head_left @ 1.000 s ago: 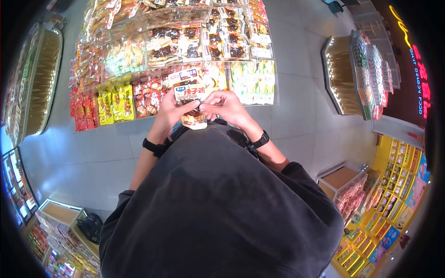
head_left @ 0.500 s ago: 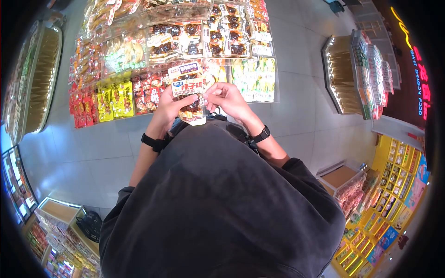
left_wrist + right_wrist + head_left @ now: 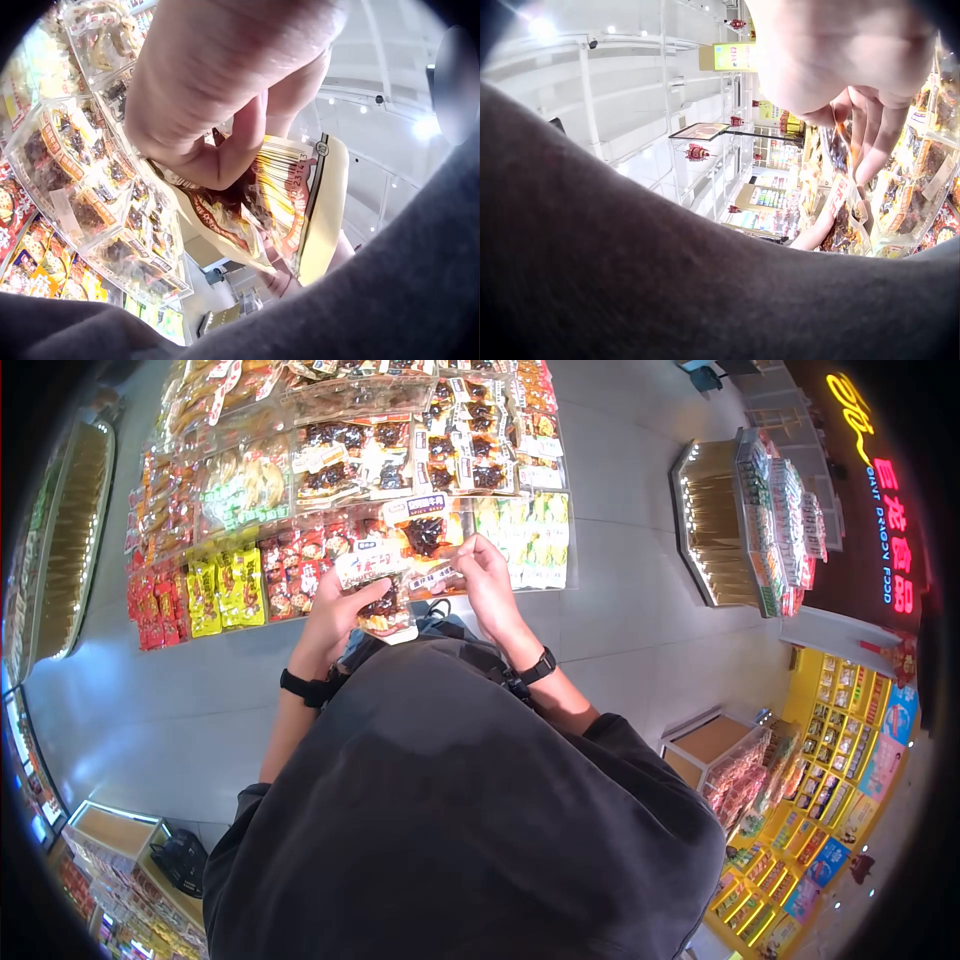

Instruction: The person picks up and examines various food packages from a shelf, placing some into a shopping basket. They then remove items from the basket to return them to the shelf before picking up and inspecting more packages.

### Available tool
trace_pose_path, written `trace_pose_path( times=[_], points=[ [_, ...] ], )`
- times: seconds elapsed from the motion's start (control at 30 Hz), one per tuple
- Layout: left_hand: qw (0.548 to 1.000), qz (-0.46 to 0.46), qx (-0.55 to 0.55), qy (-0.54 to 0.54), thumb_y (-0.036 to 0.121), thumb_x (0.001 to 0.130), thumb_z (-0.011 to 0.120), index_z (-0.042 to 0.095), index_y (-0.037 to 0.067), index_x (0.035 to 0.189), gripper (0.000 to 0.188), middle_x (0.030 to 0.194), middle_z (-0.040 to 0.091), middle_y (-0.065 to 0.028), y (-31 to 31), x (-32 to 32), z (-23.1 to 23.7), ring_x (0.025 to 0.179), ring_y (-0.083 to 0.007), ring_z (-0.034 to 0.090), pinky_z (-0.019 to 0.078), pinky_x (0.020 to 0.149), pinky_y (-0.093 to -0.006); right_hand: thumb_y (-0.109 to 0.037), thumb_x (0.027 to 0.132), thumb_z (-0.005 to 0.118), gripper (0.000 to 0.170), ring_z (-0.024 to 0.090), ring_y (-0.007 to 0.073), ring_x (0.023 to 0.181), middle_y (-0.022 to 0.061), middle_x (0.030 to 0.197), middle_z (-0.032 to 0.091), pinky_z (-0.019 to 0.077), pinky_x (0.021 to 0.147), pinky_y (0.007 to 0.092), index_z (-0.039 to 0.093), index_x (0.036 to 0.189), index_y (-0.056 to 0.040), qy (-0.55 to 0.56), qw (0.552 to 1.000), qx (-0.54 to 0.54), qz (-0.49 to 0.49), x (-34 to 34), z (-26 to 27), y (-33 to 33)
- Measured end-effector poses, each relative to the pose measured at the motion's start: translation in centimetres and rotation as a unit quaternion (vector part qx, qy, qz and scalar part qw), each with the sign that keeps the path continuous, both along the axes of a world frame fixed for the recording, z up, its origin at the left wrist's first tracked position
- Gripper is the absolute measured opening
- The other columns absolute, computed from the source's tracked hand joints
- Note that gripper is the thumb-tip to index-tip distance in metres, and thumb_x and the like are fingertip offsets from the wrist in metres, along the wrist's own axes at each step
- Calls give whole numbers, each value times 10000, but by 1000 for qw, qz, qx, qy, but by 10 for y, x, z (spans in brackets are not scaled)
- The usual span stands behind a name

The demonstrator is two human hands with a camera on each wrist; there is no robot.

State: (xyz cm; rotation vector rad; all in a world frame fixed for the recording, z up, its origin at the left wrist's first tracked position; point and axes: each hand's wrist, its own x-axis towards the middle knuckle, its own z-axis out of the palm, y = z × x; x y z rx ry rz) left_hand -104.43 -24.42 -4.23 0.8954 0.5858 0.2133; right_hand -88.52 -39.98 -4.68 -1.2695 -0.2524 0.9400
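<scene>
In the head view my left hand point(image 3: 332, 622) grips a food packet point(image 3: 382, 610) with a white and red label, thumb across its front. Behind and to the right of it is a second packet point(image 3: 426, 538) with a purple and white top, whose right side my right hand point(image 3: 488, 588) pinches. The two packets overlap in part. The left wrist view has my left hand point(image 3: 217, 82) holding the packet point(image 3: 289, 199), its barcode side showing. From the right wrist view, the right hand point(image 3: 847, 60) is at a dark-filled packet point(image 3: 838, 154).
A display stand point(image 3: 345, 405) of many packaged snacks is in front, with yellow packets point(image 3: 225, 592) and red packets point(image 3: 160, 608) at its near left edge. Other shelf units point(image 3: 715, 525) stand to the sides on the grey tiled floor point(image 3: 620, 600).
The two packets have moved apart, the one at my right hand now showing more of its front to the upper right. The left packet tilts more. The head view has shifted slightly.
</scene>
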Motion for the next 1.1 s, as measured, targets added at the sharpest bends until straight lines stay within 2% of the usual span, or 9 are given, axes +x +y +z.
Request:
trace_pose_path(
  times=[0.17, 0.2, 0.23, 0.43, 0.63, 0.73, 0.83, 1.0, 1.1],
  points=[
    [998, 5, -15, 56, 9, 917, 668, 585, -14, 1228, 323, 1152, 694, -85, 1, -2, -3, 1020, -153, 672, 539, 898, -335, 34, 900, 530, 121, 595, 124, 734, 42, 844, 559, 605, 732, 336, 476, 841, -56, -162, 983, -71, -39, 41, -10, -24],
    [997, 29, -14, 70, -3, 901, 685, 585, -12, 1227, 341, 1129, 697, -90, -2, -2, -8, 991, -168, 683, 553, 862, -335, 93, 872, 555, 166, 679, 197, 807, 84, 832, 627, 599, 666, 337, 460, 843, -39, -105, 992, -38, -67, 52, 4, -27],
    [997, 34, -15, 68, -3, 901, 685, 585, -12, 1227, 341, 1129, 697, -90, -5, -2, -9, 991, -168, 683, 553, 862, -335, 85, 880, 563, 157, 688, 200, 827, 97, 832, 641, 616, 646, 340, 463, 863, -35, -214, 970, -100, -55, 74, -4, -36],
    [988, 111, -24, 100, 22, 902, 698, 600, 2, 1210, 324, 1113, 702, -75, -35, 5, -33, 963, -140, 688, 569, 823, -306, 64, 896, 588, 156, 694, 177, 774, 160, 889, 707, 592, 667, 308, 485, 966, -30, -241, 958, -136, -77, 201, -13, -71],
    [961, 232, -65, 134, 35, 924, 665, 614, -11, 1202, 286, 1083, 709, -97, -106, 39, -31, 932, -173, 703, 583, 829, -334, 91, 892, 541, 279, 697, 108, 930, 80, 960, 739, 534, 767, 251, 632, 1139, -1, -322, 913, -108, 226, 304, -59, -5],
    [944, 299, -72, 118, 39, 938, 646, 613, -14, 1201, 270, 1077, 709, -107, -140, 51, -27, 929, -181, 707, 585, 829, -340, 61, 862, 571, 290, 481, 22, 682, -43, 793, 635, 412, 634, 200, 690, 1114, -18, -286, 893, -99, 334, 309, -89, 56],
    [935, 334, -55, 104, 44, 944, 639, 609, -12, 1201, 265, 1061, 710, -110, -164, 51, -21, 925, -187, 710, 586, 824, -340, 91, 846, 558, 299, 433, 18, 667, -88, 730, 521, 378, 623, 193, 726, 1053, -45, -302, 854, -95, 413, 299, -114, 105],
    [886, 445, -39, 123, 65, 954, 638, 591, -7, 1211, 271, 1040, 711, -109, -199, 48, -9, 895, -178, 720, 597, 703, -282, 56, 837, 553, 290, 609, 97, 717, 25, 788, 685, 495, 681, 264, 754, 977, -99, -413, 788, -131, 437, 287, -165, 146],
    [857, 491, -58, 142, 70, 960, 631, 584, -10, 1212, 269, 1042, 711, -115, -225, 49, 7, 865, -172, 728, 582, 615, -233, -49, 821, 697, 197, 611, 118, 718, 32, 781, 656, 510, 697, 290, 743, 1002, -111, -517, 732, -92, 435, 284, -168, 145]
  ],
)
